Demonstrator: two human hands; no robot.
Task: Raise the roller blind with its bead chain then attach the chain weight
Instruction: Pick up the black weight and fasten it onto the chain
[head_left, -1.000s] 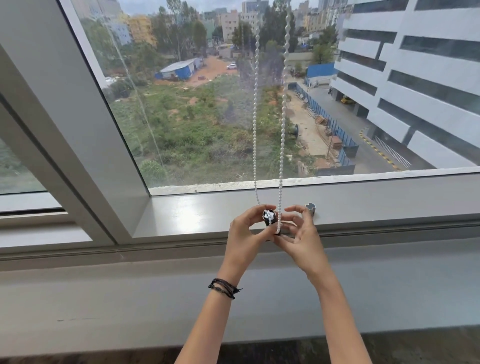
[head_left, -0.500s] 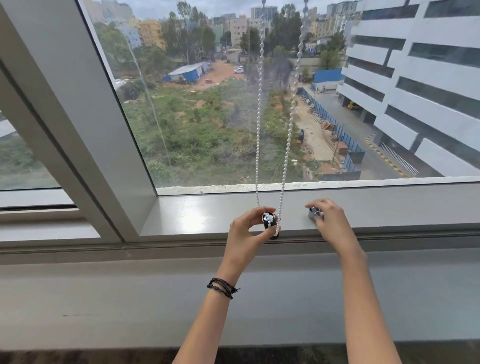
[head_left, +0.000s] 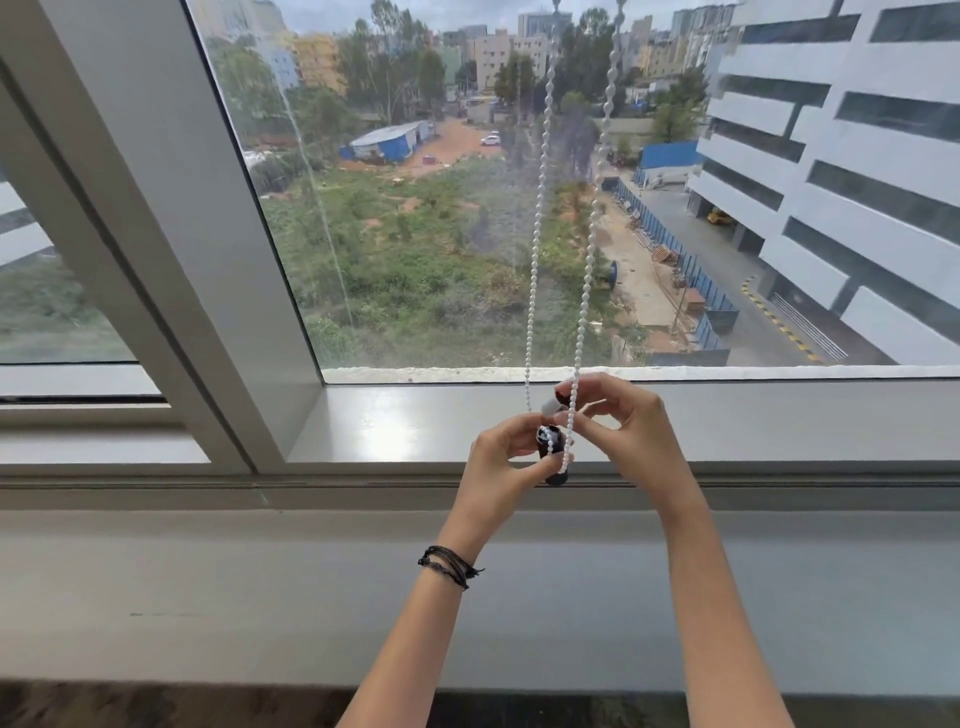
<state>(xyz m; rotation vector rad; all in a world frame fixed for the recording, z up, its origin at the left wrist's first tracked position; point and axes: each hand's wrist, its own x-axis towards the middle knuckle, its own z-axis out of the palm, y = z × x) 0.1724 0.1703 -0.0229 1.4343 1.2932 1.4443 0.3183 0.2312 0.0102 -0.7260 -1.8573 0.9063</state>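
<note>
**Both hands at the bottom of the bead chain, weight in the left**

The left hand (head_left: 498, 467) pinches a small dark chain weight (head_left: 554, 457) between thumb and fingers, holding it upright just in front of the window sill (head_left: 415, 421). The bottom loop of the white bead chain (head_left: 535, 260) lies over the top of the weight and down its right side. The right hand (head_left: 623, 431) is just to the right and slightly farther, fingers curled, its fingertips closed on a small light-coloured piece (head_left: 549, 405) right above the weight; the right strand of the chain passes in front of those fingertips. What that piece is cannot be told. The two hands are close together, nearly touching at the fingertips.

A dark corded bracelet (head_left: 447, 564) circles the left wrist. Both bare forearms reach up from the near edge over a grey ledge (head_left: 208, 597) below the sill.

The chain's two strands rise side by side in front of the window glass (head_left: 415, 260) and run out of the top of the view. A broad grey frame post (head_left: 156, 234) slants up at the left. Outside are green scrub, a blue-roofed shed and a large white building on the right.
</note>
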